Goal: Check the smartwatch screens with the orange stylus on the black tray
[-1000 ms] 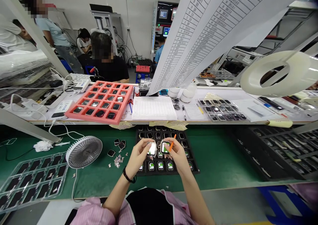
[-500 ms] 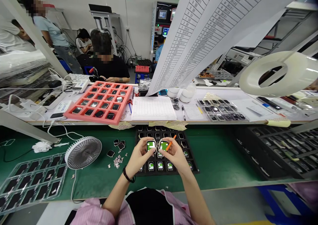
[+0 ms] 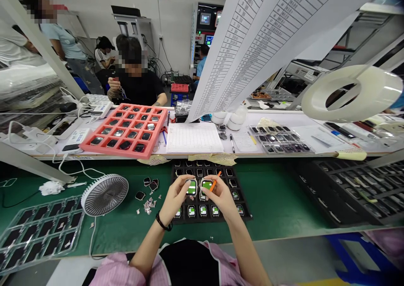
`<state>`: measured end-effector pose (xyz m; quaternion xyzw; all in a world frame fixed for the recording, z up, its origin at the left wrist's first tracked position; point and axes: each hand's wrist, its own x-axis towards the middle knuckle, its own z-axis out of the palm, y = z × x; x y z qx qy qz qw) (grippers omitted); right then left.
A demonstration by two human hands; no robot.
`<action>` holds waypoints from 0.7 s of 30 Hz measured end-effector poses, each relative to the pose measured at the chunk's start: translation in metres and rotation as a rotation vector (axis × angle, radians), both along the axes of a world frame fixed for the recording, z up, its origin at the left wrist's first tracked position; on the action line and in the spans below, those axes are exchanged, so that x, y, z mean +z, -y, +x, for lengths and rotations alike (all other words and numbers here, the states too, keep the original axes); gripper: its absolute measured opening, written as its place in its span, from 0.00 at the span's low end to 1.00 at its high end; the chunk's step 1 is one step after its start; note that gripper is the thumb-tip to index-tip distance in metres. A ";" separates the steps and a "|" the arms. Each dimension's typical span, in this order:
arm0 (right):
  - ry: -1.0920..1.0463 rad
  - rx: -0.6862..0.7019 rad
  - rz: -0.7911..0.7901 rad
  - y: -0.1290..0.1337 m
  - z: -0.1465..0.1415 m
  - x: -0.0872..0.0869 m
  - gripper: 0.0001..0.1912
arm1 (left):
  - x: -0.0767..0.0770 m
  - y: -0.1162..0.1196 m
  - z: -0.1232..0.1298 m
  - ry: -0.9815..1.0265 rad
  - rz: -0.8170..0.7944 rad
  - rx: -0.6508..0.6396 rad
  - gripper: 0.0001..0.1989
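Observation:
My left hand (image 3: 175, 197) grips a smartwatch (image 3: 191, 188) without a strap, its screen lit green and white; the thumb lies on the screen. Close beside it, my right hand (image 3: 221, 197) holds a second smartwatch (image 3: 207, 184), also lit green, with the thumb at its lower part. An orange stick-like tool (image 3: 215, 181) is tucked in the right fingers too. Both watches are held over a black tray (image 3: 225, 219) with rows of watch bodies. In its front row several watches, such as this lit watch (image 3: 203, 211), show green-and-white screens.
Left of the tray are a few loose watch pieces (image 3: 140, 195), small scraps (image 3: 150, 205), a grey fan (image 3: 105, 194) and a clear tray (image 3: 41, 227). A red tray (image 3: 151, 151) stands on the shelf. Dark trays (image 3: 318, 206) lie right. Papers (image 3: 240, 46) hang overhead. A co-worker (image 3: 139, 84) sits opposite.
My left thumb has moved up onto the screen of the left watch. The right hand stays nearly still. The co-worker opposite has raised a hand.

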<state>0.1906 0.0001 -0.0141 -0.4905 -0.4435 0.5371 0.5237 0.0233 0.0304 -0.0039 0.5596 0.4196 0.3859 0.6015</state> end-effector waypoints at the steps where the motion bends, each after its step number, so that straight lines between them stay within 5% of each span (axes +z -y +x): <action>1: 0.012 0.011 0.009 0.000 0.001 0.000 0.17 | -0.001 0.000 0.000 0.008 0.017 -0.009 0.17; 9: -0.011 0.036 -0.007 0.003 0.005 0.005 0.17 | -0.004 0.000 0.001 0.019 0.075 -0.046 0.19; 21: -0.034 -0.154 -0.051 0.002 0.000 0.007 0.15 | 0.002 0.002 0.004 0.000 0.058 -0.036 0.17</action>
